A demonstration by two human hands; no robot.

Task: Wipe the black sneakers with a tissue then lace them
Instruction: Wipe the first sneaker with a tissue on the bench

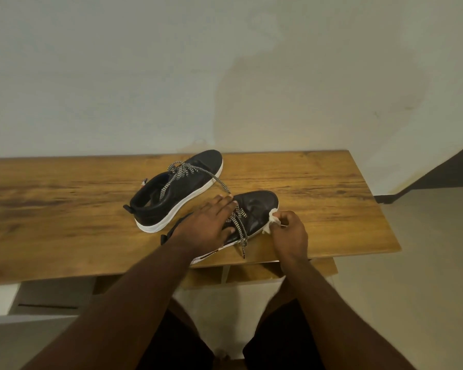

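White tissue (271, 221) (crumpled) pinched in right grip (290, 231) against sneaker (257, 206).

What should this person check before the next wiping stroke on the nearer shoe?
1. Near sneaker steadied: ok, the left hand rests flat on it.
2. Tissue held: ok, the right hand pinches it at the shoe's side.
3. Laces out of the wiping path: not ok, they trail loose over the side.
4. Shoe fully on the table: cannot tell, its heel is hidden near the front edge.
5. Far sneaker out of the way: ok, it lies apart.
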